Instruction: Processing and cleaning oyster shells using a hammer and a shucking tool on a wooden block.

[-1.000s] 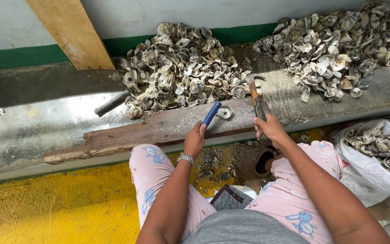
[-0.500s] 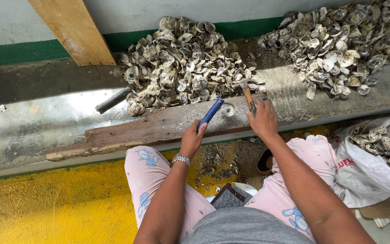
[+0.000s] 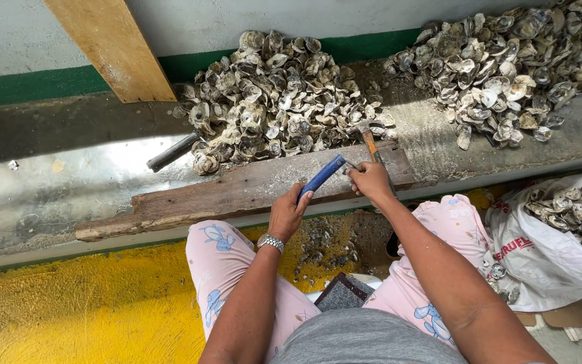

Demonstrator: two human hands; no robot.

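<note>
My left hand (image 3: 288, 212) grips the blue handle of a shucking knife (image 3: 322, 175), its tip pointing up and right over a worn wooden board (image 3: 223, 195). My right hand (image 3: 370, 180) is closed on the wooden handle of a small hammer (image 3: 368, 138), whose head sits at the edge of the middle pile of oyster shells (image 3: 279, 114). The two hands meet near the board's right end. Whether an oyster lies between them is hidden by my fingers.
A second shell heap (image 3: 513, 74) lies at the back right. A white bag (image 3: 560, 236) of shells stands at my right knee. A dark metal bar (image 3: 172, 152) lies by the middle pile. A wooden plank (image 3: 112, 47) leans on the wall. Yellow floor (image 3: 69, 310) is at left.
My right hand with the hammer has moved left, toward the knife tip. The left hand has stayed on the board with the knife. The view has shifted slightly.
</note>
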